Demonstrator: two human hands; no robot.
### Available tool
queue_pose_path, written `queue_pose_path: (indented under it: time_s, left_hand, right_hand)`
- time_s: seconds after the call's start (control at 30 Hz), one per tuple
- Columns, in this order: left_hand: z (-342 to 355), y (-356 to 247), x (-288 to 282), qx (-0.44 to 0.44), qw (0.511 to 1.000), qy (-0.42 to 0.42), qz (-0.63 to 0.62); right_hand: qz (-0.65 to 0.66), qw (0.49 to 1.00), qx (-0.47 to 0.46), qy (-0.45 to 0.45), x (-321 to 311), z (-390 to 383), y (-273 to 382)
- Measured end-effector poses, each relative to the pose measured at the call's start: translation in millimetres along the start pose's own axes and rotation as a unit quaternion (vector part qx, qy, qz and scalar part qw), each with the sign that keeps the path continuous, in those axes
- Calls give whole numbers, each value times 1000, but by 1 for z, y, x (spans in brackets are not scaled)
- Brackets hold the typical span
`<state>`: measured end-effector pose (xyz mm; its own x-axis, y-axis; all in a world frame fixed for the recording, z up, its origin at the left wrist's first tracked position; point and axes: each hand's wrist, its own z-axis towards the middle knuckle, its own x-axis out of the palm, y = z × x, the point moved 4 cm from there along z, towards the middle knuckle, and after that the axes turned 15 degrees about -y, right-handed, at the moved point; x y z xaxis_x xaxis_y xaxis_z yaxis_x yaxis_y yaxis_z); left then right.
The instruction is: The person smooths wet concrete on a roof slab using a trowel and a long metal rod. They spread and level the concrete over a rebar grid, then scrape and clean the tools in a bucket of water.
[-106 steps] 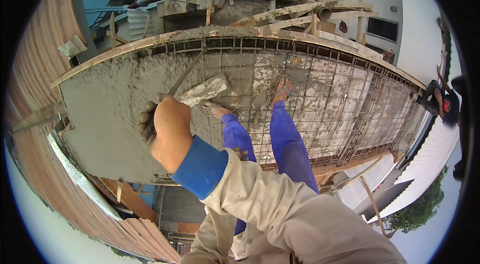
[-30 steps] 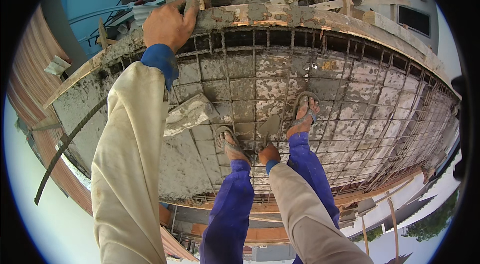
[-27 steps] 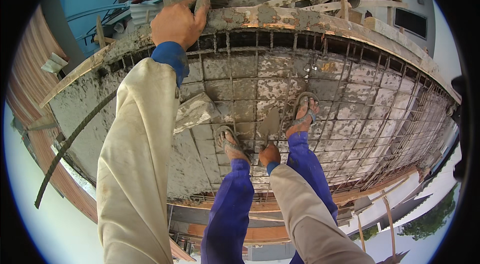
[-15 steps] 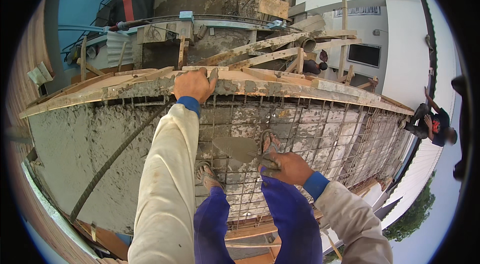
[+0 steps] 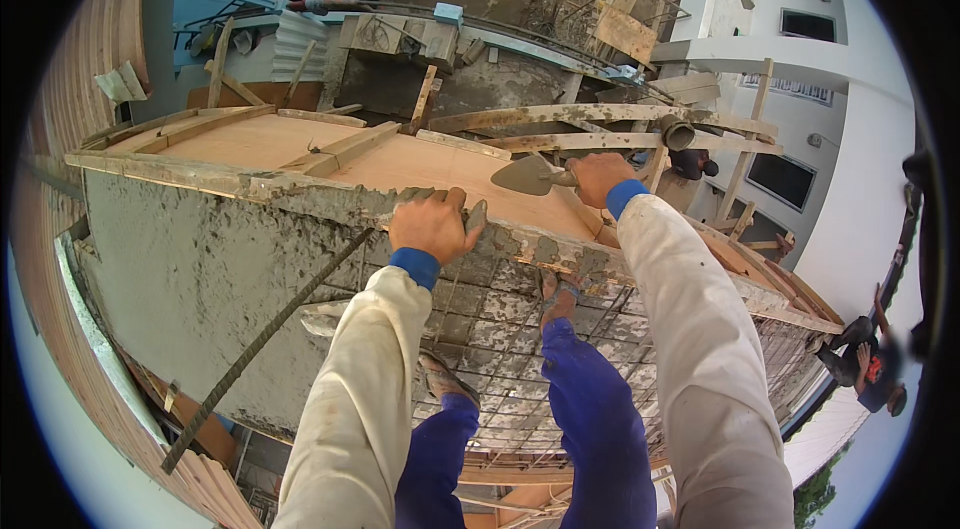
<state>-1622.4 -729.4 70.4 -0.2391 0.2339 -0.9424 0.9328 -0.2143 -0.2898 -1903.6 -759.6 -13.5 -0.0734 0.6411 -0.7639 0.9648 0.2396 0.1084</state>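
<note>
Along the edge board (image 5: pixel 560 251), which the left hand (image 5: pixel 432 225) clasps, the right hand (image 5: pixel 602 178) grips a trowel (image 5: pixel 525 176) over wide plywood (image 5: pixel 400 164)

The person wears a top with 2 long, loose sleeves in pale beige: the left sleeve (image 5: pixel 350 399) looks creamier, while the right sleeve (image 5: pixel 705 359) shades to a duller tan, and both are creased. Each ends in a snug, plain blue band, the left cuff (image 5: pixel 415 267) and the right cuff (image 5: pixel 625 197). The left hand (image 5: pixel 430 226) and right hand (image 5: pixel 598 178) are ungloved. Below are vivid blue-violet trousers (image 5: pixel 598 404), wrinkled along both legs. The feet are in open sandals, their details too small to make out.
</note>
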Motion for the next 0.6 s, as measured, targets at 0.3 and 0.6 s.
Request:
queue_pose_path:
  time_s: [0.3,0.6]
  left_hand:
    - [-3,7,3,19,998,-2,-65]
    - [-4,11,8,3,993,2,-117]
  right_hand:
    - [213,961,152,-86,123,111,76]
    - [78,996,-35,35,142,235,119]
